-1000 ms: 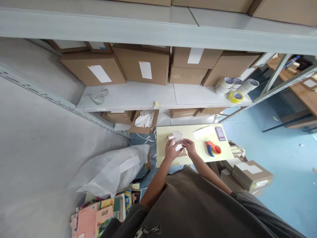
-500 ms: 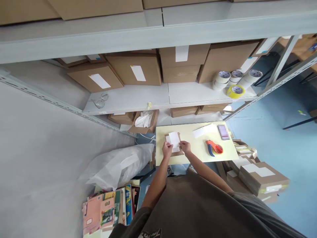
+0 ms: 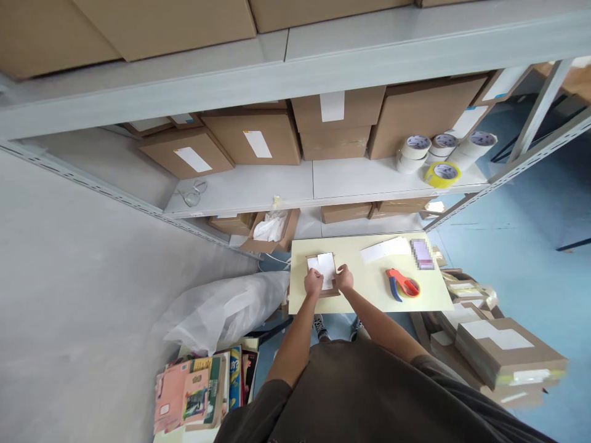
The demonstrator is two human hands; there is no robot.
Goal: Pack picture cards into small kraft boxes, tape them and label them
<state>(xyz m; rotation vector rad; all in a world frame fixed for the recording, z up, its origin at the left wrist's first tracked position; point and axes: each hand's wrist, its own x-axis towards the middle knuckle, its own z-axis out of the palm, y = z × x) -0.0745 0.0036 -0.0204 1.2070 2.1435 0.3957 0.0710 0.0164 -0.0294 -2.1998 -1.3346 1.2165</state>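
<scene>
A small brown cardboard piece (image 3: 329, 293) lies on the pale yellow table (image 3: 360, 295), with a white paper (image 3: 326, 264) on top of it. My left hand (image 3: 314, 282) is at the left of the paper, fingers closed on its edge. At the right edge of the paper is my right hand (image 3: 344, 278), its thumb and index finger apart. To the right on the table sit an orange and blue tape dispenser (image 3: 402, 285), white paper strips (image 3: 385, 248) and a phone-like purple item (image 3: 422, 254), which is blurred.
Shelves (image 3: 258, 184) behind the table hold cardboard boxes (image 3: 252, 135), tape rolls (image 3: 442, 174) and glasses (image 3: 192, 194). A white plastic bag (image 3: 226, 311) and magazines (image 3: 203, 387) are at the left. Taped boxes (image 3: 508, 351) stand at the right.
The right hand's fingers have opened at the paper's right edge. The paper now lies lower and flatter over the cardboard. The camera view has shifted slightly.
</scene>
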